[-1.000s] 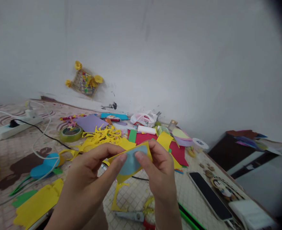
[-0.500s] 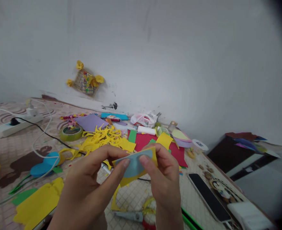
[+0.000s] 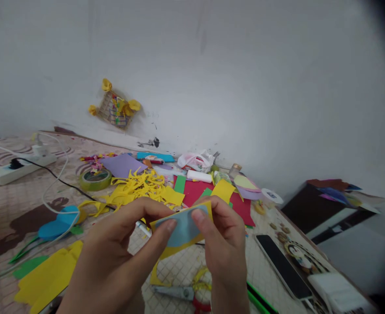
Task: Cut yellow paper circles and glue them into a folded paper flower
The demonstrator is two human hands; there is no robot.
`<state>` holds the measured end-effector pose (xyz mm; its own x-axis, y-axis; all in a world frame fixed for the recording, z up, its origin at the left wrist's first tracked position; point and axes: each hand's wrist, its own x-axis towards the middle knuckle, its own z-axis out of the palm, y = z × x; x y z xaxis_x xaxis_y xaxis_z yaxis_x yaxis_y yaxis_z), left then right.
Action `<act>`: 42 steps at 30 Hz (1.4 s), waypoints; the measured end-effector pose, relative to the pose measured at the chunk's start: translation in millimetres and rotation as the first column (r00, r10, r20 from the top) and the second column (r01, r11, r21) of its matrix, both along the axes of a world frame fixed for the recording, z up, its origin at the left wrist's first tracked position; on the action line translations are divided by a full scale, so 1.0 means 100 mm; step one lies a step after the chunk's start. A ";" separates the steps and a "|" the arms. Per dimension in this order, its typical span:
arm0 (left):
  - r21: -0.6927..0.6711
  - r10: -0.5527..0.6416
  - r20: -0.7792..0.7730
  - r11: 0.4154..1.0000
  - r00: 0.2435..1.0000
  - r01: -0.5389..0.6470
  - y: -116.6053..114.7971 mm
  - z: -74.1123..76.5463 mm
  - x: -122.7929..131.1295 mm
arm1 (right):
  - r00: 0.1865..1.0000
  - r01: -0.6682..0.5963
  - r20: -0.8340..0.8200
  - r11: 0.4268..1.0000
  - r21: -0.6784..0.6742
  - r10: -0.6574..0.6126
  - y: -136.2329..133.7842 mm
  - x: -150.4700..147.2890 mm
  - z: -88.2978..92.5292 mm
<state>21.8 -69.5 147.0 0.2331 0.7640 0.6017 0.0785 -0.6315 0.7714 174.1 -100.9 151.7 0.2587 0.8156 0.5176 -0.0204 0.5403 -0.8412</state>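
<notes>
A pale blue paper piece (image 3: 184, 230) lies flat against a yellow paper (image 3: 170, 251), whose edges show around it. Both are held up in front of me, slightly tilted. My left hand (image 3: 114, 257) pinches the left end, its thumb on the blue face and its fingers behind. On the opposite end, my right hand (image 3: 227, 248) grips in the same way, thumb pressed on the blue. Below the papers, scissors (image 3: 174, 292) with a red and yellow handle lie on the table, partly hidden by my right wrist.
Yellow paper scraps (image 3: 140, 187) are heaped behind my hands, beside a red sheet (image 3: 192, 192). A tape roll (image 3: 95, 179), power strip (image 3: 18, 170) and cables are at left. Stacked yellow cut-outs (image 3: 48, 279) lie at front left. A phone (image 3: 282, 266) rests at right.
The papers stay in both hands, tipped slightly so a bit more of the blue face shows. The whole view has shifted a little; the table items have not moved.
</notes>
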 end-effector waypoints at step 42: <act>0.033 0.037 0.029 0.999 0.999 -0.038 -0.04 0.04 -0.02 | 0.998 0.042 0.045 0.999 0.016 -0.042 -0.05 0.01 0.01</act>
